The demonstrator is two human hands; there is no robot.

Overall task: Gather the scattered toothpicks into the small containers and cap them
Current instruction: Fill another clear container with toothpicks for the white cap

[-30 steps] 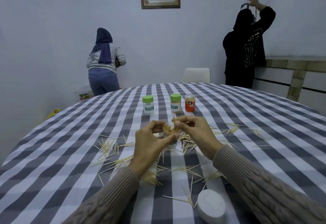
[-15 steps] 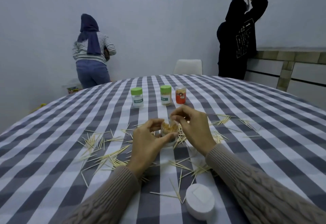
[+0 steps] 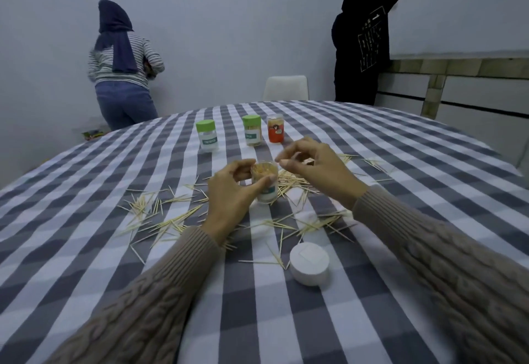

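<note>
A person in a striped top (image 3: 126, 57) stands facing the wall at far left as loose toothpicks (image 3: 160, 214) lie scattered across a grey-and-white checked tablecloth (image 3: 86, 263). At centre, the left hand (image 3: 232, 194) curls thumb and fingers round an uncapped clear container (image 3: 264, 183), upright and packed with toothpicks. Just right of its rim the right hand (image 3: 317, 169) hovers with fingers bent, thumb and forefinger nearly meeting; whether they pinch a toothpick cannot be told. Behind stand two green-capped containers (image 3: 206, 135) (image 3: 252, 134) and an orange-labelled container (image 3: 276, 132). A white cap (image 3: 309, 263) rests on the cloth nearer the camera, right of centre. A person in black (image 3: 363, 34) stands at the far right, beside a white chair (image 3: 285, 87)
</note>
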